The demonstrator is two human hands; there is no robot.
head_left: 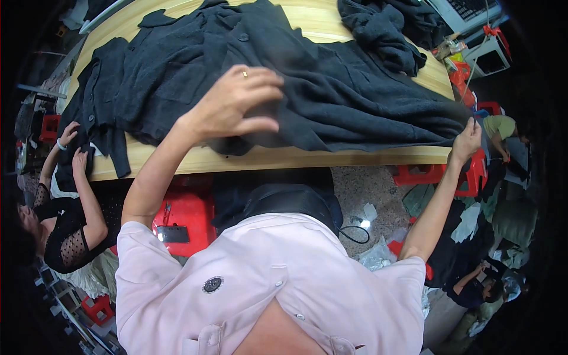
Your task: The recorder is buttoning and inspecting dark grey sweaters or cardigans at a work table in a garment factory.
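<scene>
A long dark grey coat (331, 94), with buttons and pockets, lies spread across the wooden table and partly hangs over its near edge at the left. Above its middle is my left hand (239, 103), fingers and thumb apart, a ring on one finger and nothing held. Some of the cloth around it is smeared by motion. At the table's right end, my right hand (467, 142) grips the coat's hem between thumb and fingers. The cloth stretches in long folds toward that hand.
Another dark garment (384, 35) lies bunched at the far right of the wooden table (284, 158). On the left, a co-worker's hands (74, 148) are at dark cloth. A phone (173, 234) rests on a red stool (198, 207). Plastic bags (378, 254) litter the floor.
</scene>
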